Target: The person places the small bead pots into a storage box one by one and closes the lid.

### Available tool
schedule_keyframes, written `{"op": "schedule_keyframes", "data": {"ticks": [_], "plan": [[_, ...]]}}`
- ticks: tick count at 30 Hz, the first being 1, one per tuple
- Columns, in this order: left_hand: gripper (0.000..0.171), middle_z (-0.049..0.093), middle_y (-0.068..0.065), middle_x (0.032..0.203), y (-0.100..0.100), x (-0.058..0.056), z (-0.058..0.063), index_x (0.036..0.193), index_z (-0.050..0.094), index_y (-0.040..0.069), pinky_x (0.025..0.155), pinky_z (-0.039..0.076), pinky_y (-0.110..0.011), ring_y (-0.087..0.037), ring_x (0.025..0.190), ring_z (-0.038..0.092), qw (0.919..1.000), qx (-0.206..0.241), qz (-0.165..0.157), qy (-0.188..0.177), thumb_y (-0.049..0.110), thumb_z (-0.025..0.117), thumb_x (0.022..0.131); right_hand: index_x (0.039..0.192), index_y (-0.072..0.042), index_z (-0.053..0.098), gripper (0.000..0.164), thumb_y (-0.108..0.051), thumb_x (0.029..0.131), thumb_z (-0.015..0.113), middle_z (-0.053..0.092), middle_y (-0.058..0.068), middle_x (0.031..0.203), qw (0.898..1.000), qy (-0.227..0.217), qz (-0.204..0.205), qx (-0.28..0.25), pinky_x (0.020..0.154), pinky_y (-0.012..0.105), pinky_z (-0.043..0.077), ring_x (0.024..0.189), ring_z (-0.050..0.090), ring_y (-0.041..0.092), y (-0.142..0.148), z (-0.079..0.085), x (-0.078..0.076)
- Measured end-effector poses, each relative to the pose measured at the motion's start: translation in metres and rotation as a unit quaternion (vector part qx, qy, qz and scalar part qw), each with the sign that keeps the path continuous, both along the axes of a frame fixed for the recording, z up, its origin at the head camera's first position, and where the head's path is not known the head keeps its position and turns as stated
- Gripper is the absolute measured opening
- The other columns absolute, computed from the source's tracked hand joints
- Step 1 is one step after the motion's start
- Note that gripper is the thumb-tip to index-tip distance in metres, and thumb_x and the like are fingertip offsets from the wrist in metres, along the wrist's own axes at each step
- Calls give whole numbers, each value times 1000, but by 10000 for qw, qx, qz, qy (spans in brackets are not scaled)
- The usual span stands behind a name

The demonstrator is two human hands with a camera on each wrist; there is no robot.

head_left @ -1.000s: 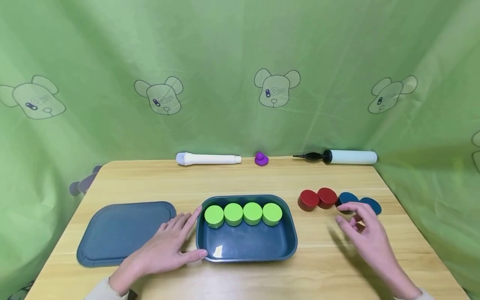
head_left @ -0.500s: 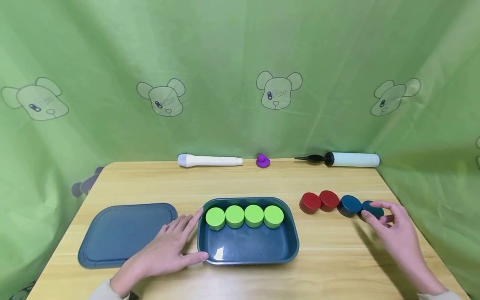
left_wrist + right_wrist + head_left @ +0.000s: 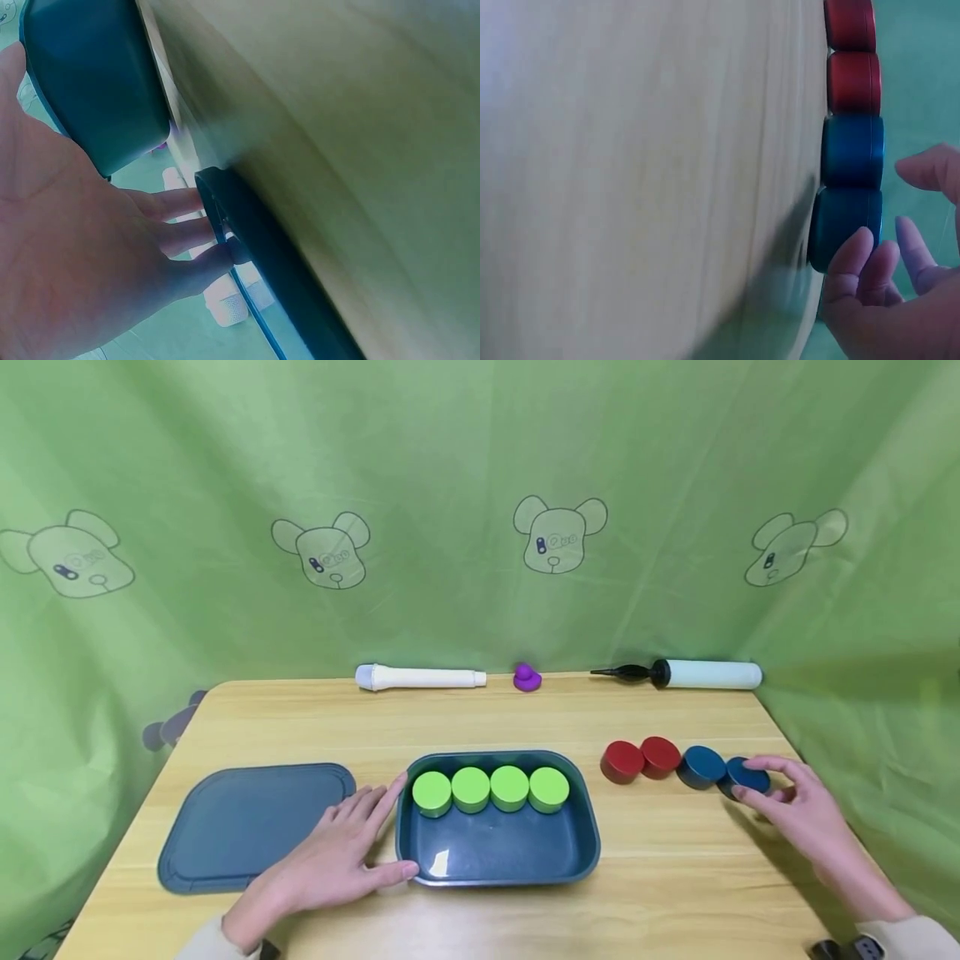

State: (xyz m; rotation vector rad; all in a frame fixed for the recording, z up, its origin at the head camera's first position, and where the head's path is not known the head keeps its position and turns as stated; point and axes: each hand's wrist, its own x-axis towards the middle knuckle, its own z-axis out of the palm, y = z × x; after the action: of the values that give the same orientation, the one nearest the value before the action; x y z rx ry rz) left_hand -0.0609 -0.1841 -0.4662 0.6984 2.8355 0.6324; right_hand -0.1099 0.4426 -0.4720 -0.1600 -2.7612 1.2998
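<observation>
A dark blue rectangular box [image 3: 495,852] stands on the table with several round light-green-topped tins [image 3: 470,789] lined up along its back. My left hand [image 3: 337,856] rests against its left side, thumb and index finger spread straight along the rim, the other fingers by the matching flat lid [image 3: 255,827]. Right of the box are two red tins [image 3: 621,762] and two blue ones. My right hand [image 3: 802,814] is at the rightmost blue tin [image 3: 746,779], loosely curved around it; in the right wrist view thumb and index finger stand apart from that tin [image 3: 845,221].
Along the back edge lie a white microphone-shaped stick [image 3: 420,678], a small purple duck [image 3: 527,677] and a hand pump [image 3: 705,674] with a black nozzle. Green curtains [image 3: 450,568] hang behind and at both sides of the wooden table [image 3: 525,718].
My right hand has moved right, from over the left blue tin to the rightmost one, and sunk a little. The left hand keeps its place at the box.
</observation>
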Motion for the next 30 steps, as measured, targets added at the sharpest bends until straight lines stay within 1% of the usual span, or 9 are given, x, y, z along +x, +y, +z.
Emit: {"op": "schedule_keyframes", "data": {"ticks": [1, 6, 10, 14, 17, 20, 23, 27, 30], "plan": [[105, 42, -23, 166, 1, 0, 0, 178, 4, 32, 116, 30, -77, -50, 153, 36, 10000, 11, 5, -32, 79, 55, 100, 132, -26, 67, 33, -24, 102, 82, 52, 6, 105, 10000, -42, 14, 58, 57, 30, 44, 70, 54, 12, 2, -1, -1], [105, 42, -22, 166, 2, 1, 2, 178, 5, 31, 116, 29, -77, -50, 153, 36, 10000, 17, 24, -76, 78, 57, 100, 127, -24, 65, 29, -27, 103, 81, 60, 1, 80, 9995, -316, -25, 59, 56, 31, 42, 66, 51, 14, 7, -5, -7], [105, 42, -22, 166, 1, 0, 1, 178, 5, 30, 116, 30, -77, -48, 154, 36, 10000, -42, -4, -16, 79, 56, 100, 126, -16, 64, 29, -24, 103, 80, 60, 1, 79, 9995, -322, 2, 50, 55, 30, 42, 65, 51, 14, 7, -6, -8], [105, 43, -21, 166, 1, 0, -1, 178, 5, 30, 115, 31, -76, -48, 154, 37, 10000, -16, -10, -2, 78, 56, 100, 133, -9, 62, 38, -27, 105, 78, 61, 0, 89, 9997, -234, 45, 95, 56, 30, 42, 67, 52, 15, 8, -3, -7], [104, 43, -21, 166, 1, 1, -1, 178, 5, 31, 115, 30, -77, -48, 154, 37, 10000, 12, 11, -8, 78, 57, 101, 139, -4, 59, 46, -30, 105, 78, 62, -9, 104, 9998, -190, 22, 94, 58, 29, 47, 71, 59, 14, 8, -3, -6], [104, 43, -22, 166, 1, 2, -1, 178, 6, 31, 115, 30, -78, -48, 154, 37, 10000, 7, 18, 1, 78, 56, 100, 140, -2, 58, 52, -32, 104, 79, 57, -20, 115, 9998, -196, -88, 51, 61, 28, 53, 76, 66, 11, 7, -2, -3], [104, 43, -22, 165, 1, 1, -1, 178, 6, 31, 115, 30, -78, -49, 154, 37, 10000, -16, 10, 41, 79, 55, 100, 138, -9, 60, 47, -35, 103, 80, 63, -18, 107, 9993, -154, -337, -55, 60, 29, 56, 73, 69, 12, 5, 0, 2], [104, 43, -22, 165, 1, 1, -1, 178, 5, 32, 115, 30, -78, -49, 154, 37, 10000, -24, 12, 45, 80, 54, 100, 129, -28, 63, 35, -35, 101, 83, 68, -6, 83, 9973, 146, -705, -113, 53, 28, 53, 66, 67, 13, -3, 6, 9], [104, 43, -21, 166, 0, 1, -1, 178, 5, 32, 116, 30, -77, -48, 154, 37, 10000, -36, 31, 28, 80, 54, 100, 128, -30, 65, 34, -35, 100, 84, 66, -6, 82, 9955, 419, -844, 44, 52, 28, 49, 68, 62, 9, -14, 14, 13]]}}
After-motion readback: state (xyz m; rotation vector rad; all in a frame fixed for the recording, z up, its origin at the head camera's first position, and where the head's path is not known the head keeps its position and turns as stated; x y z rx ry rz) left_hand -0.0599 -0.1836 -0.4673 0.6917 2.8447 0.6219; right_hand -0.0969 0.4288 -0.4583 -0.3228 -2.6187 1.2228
